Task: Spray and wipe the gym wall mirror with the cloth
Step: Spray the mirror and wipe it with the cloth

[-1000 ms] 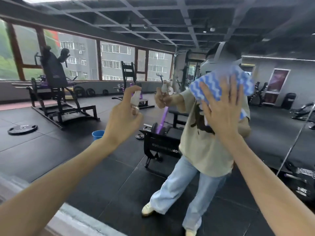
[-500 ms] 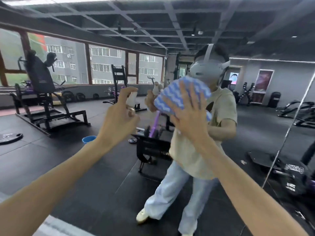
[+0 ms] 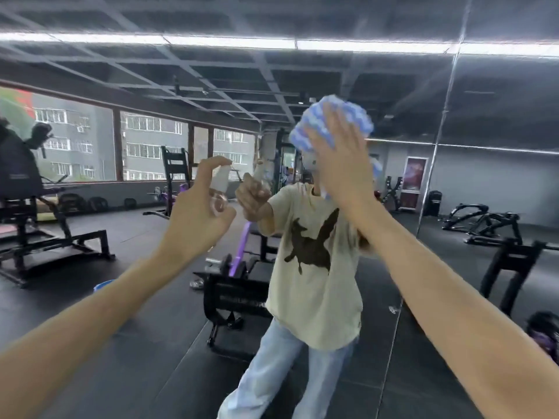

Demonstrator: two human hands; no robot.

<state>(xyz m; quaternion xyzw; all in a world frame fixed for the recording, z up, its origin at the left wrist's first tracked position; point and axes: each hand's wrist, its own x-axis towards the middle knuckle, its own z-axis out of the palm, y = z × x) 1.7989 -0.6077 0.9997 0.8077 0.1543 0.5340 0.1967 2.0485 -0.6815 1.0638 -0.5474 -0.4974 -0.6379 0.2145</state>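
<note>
Mirror (image 3: 484,207) fills the head view, straight ahead. Right grip (image 3: 341,164), fingers spread flat, presses the blue-white cloth (image 3: 317,128) high against the glass. Left grip (image 3: 196,219) curls around a small spray bottle (image 3: 219,182), forefinger arched over its top.

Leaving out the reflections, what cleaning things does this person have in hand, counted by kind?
1 spray bottle, gripped by the left hand
1 cloth, blue and white, pressed to the mirror by the flat right hand
Total: 2
</note>
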